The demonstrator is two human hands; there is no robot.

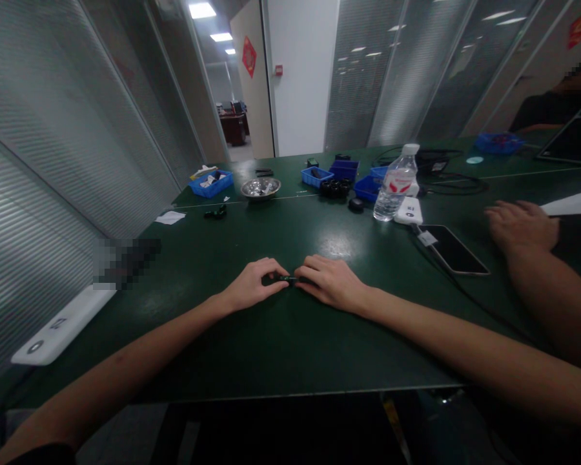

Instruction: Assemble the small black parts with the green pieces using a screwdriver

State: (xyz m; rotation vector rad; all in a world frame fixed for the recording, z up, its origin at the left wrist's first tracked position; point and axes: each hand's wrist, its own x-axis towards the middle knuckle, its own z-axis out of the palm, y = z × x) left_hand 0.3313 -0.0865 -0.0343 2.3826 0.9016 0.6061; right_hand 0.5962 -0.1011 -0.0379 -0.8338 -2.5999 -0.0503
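Note:
Over the middle of the dark green table (223,361), my left hand (254,282) and my right hand (332,282) meet almost fingertip to fingertip. Between them is a small dark part (286,279) with a bit of green on it. The thumb and fingers of my left hand pinch its left side. My right hand's fingers are closed on its right side, and they hide part of it. Fine detail of the part is too small to tell.
Farther back stand a metal bowl (261,188), blue trays (211,184) and a water bottle (397,184). A phone (454,249) with a cable lies right of my hands, near another person's hand (521,226). A white power bank (62,326) is at the left.

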